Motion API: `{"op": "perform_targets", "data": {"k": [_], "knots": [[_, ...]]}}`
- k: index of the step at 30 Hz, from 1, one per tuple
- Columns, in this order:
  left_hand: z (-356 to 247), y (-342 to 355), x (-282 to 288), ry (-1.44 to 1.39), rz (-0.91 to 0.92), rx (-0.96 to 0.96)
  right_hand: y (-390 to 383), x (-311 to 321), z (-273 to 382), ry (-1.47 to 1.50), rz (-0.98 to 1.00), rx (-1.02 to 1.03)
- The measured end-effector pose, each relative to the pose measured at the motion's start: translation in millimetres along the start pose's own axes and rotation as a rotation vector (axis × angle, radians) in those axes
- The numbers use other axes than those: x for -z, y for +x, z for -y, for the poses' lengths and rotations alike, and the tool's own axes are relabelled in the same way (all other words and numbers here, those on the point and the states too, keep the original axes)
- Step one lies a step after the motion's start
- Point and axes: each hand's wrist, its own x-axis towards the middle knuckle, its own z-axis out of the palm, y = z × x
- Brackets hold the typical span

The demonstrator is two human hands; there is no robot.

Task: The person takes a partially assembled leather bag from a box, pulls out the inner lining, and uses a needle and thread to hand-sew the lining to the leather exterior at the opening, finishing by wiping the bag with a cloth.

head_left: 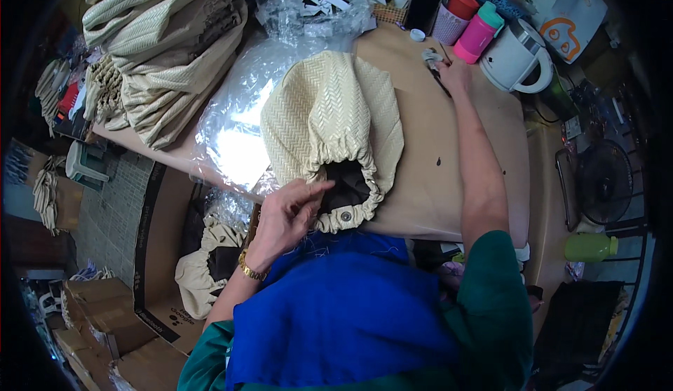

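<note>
Bag (336, 110), cream, herringbone-textured and puffy, lies on the smooth tan table (427, 159), its gathered mouth toward the person. Left of it spreads clear, crinkled plastic (238, 124). The left hand (284, 216) meets the mouth's left edge, index finger stretched over dark lining (348, 187); whether it pinches, I cannot tell. The right hand (456, 77) is at a slim dark tool (444, 88), grip unclear. A round metal snap (345, 216) dots the mouth.

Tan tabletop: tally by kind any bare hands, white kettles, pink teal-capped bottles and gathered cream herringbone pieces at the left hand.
Bare left hand and bare right hand: 2
White kettle: 1
Pink teal-capped bottle: 1
Gathered cream herringbone piece: 1
Total: 5
</note>
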Motion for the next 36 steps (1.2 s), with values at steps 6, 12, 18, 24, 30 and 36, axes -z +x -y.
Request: {"op": "perform_targets", "data": {"k": [6, 12, 18, 24, 30, 36], "knots": [[-24, 15, -8, -0.048, 0.086, -0.155, 47, -23, -27, 0.34, 0.022, 0.015], [22, 18, -19, -0.3, 0.097, 0.143, 52, 18, 40, 0.626, -0.08, 0.146], [46, 10, -21, -0.544, 0.088, 0.239, -158, 134, 106, 0.73, 0.274, 0.77], [45, 12, -24, -0.619, 0.117, 0.194, -290, 138, 109, 0.241, 0.034, 0.992], [50, 11, -21, -0.588, 0.108, 0.142, -314, 110, 111, 0.187, -0.02, 0.933], [45, 11, -23, -0.602, 0.111, 0.159, -318, 106, 112, 0.169, -0.034, 0.94]]}}
